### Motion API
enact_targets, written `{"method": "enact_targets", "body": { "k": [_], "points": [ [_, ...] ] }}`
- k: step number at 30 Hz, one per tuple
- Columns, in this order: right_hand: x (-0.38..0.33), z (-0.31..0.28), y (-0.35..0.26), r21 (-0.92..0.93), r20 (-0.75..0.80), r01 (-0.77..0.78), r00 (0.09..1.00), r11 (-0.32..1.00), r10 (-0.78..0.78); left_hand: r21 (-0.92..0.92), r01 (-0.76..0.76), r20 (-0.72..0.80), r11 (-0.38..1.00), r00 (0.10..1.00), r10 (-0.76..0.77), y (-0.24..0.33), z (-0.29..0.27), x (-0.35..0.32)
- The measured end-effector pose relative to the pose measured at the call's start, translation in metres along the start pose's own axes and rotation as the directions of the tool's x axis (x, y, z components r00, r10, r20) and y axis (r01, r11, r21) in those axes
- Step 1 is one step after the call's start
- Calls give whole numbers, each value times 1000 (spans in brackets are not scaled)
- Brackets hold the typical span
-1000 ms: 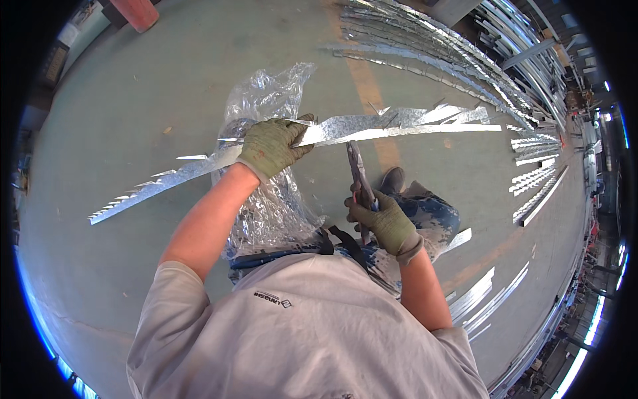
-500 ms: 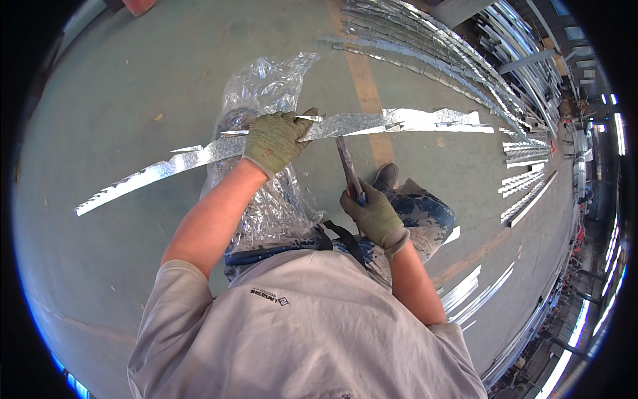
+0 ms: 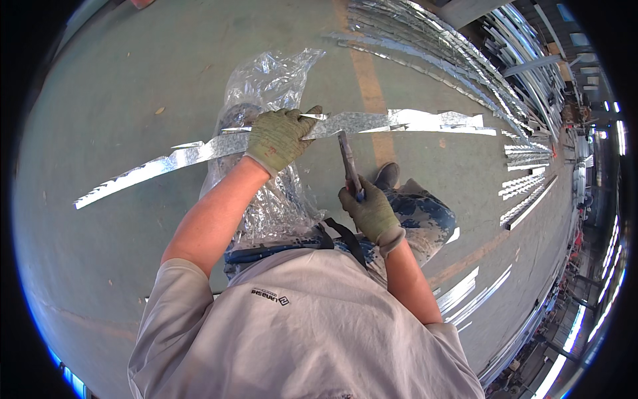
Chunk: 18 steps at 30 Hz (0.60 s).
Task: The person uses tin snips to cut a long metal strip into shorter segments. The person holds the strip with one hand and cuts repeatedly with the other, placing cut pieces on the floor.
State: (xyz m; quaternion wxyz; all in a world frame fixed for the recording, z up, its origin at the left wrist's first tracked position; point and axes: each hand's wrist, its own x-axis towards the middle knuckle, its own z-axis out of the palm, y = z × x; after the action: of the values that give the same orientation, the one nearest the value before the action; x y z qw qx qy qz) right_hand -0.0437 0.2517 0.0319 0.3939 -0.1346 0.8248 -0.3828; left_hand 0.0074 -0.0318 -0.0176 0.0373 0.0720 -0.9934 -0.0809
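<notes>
Now my left hand (image 3: 278,136) keeps its close grip on the long metal strip (image 3: 359,122), fingers folded over it a little left of its middle, while the change is all on the other side. My right hand (image 3: 372,211), on the near side of the strip, is wrapped firmly around a hand tool (image 3: 349,159); a second ago the tool's handles showed spread apart, and now they look drawn together and turned more edge-on. Its tip has shifted left and up to the strip's near edge, just right of my left hand, though I cannot tell whether metal meets metal or whether the jaws are parted. The strip itself has rolled slightly, its right part now showing a broad bright face. I take this to mean that one hand is steadying the piece and the other has the tool in place to work on that edge. Below the strip hangs crumpled clear plastic (image 3: 266,80), which also sticks out past its far side; my shoe (image 3: 387,176) is on its near side. Beyond the strip's right half lie more long strips (image 3: 425,40), and past its right end sit some shorter pieces (image 3: 525,156).
</notes>
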Motion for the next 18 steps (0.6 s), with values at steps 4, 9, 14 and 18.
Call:
{"method": "enact_targets", "body": {
  "k": [4,9,14,18],
  "points": [
    [4,3,11,35,-24,37,999,999,-36,5,9,39,1000,999,-10,2,-4,1],
    [9,8,19,13,-44,45,998,999,-45,14,-8,2,1000,1000,8,-1,4,0],
    [11,12,27,-52,-89,53,994,997,-57,-7,17,26,1000,1000,-17,-1,6,1],
    [10,8,17,-80,-50,38,998,996,-42,-7,14,49,1000,999,-14,-2,3,1]
  ]
}}
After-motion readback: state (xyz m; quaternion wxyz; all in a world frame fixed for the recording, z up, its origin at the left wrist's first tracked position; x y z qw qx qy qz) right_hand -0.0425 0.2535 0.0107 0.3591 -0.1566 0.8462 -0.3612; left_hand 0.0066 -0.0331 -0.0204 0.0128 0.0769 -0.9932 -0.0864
